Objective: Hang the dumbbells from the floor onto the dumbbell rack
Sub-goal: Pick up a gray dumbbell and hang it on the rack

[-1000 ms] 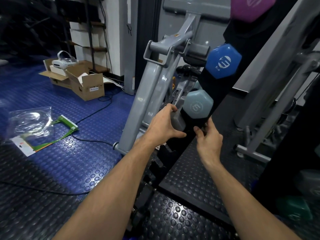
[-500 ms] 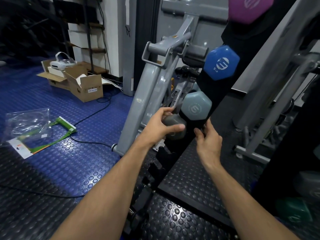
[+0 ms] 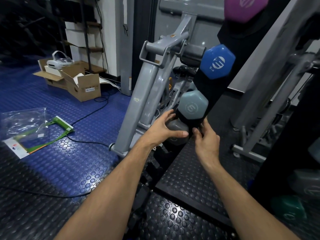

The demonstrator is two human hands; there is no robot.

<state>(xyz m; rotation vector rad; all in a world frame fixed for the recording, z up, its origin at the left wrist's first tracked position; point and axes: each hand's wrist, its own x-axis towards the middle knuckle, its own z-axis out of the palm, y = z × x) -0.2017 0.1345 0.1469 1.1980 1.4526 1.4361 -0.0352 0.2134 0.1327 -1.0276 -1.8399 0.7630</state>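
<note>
Three dumbbells already racked: purple (image 3: pixel 245 7), blue (image 3: pixel 217 61), grey-blue (image 3: pixel 193 106). Fourth, dark grey dumbbell (image 3: pixel 176 129), at next slot of dumbbell rack (image 3: pixel 214 94), not yet seated; left hand (image 3: pixel 164 130) grips its end, right hand (image 3: pixel 206 139) curled at rack edge, its hold unclear. More apparently remain low right.
</note>
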